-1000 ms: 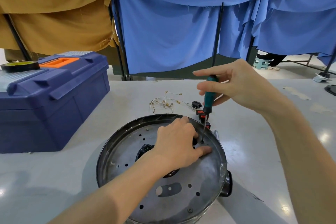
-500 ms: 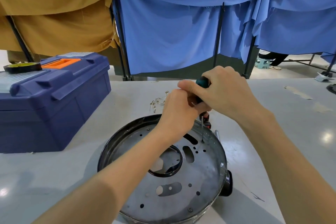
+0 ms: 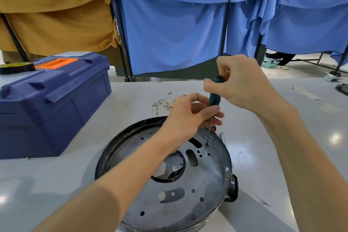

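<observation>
A round metal base plate [image 3: 205,190] with several holes and a large central opening lies on the white table. A screwdriver [image 3: 214,98] with a green handle stands upright, its tip in a screw hole near the plate's far edge. My right hand [image 3: 239,84] grips the top of the handle from above. My left hand [image 3: 190,115] pinches the lower handle and shaft between thumb and fingers, raised above the plate.
A dark blue toolbox [image 3: 50,103] with an orange handle stands at the left, a tape roll [image 3: 17,67] on its lid. Loose small wires and terminals [image 3: 165,102] lie behind the plate. Blue and tan cloths [image 3: 178,30] hang on frames beyond the table's far edge.
My left hand rose off the plate's surface and took hold of the screwdriver's lower part. My right hand shifted its grip to the top of the handle.
</observation>
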The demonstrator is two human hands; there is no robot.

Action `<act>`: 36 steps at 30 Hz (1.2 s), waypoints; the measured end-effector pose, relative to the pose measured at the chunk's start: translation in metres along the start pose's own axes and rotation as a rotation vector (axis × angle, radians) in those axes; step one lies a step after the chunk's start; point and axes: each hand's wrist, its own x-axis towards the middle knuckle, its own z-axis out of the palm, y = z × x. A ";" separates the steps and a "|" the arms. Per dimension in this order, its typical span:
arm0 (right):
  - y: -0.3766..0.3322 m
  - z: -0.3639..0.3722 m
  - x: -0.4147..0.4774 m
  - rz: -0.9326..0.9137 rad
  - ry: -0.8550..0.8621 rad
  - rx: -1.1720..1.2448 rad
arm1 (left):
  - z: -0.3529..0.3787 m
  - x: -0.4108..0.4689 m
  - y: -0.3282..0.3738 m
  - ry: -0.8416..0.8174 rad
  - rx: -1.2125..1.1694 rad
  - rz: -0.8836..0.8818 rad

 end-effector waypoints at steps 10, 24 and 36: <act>-0.005 0.008 -0.003 -0.049 0.021 0.029 | 0.005 -0.004 -0.005 -0.039 0.073 0.012; -0.001 0.007 -0.004 0.021 -0.111 0.090 | 0.002 -0.005 -0.008 -0.067 -0.065 -0.026; -0.001 0.010 -0.003 -0.097 -0.105 0.286 | -0.011 -0.003 -0.012 -0.131 -0.152 -0.072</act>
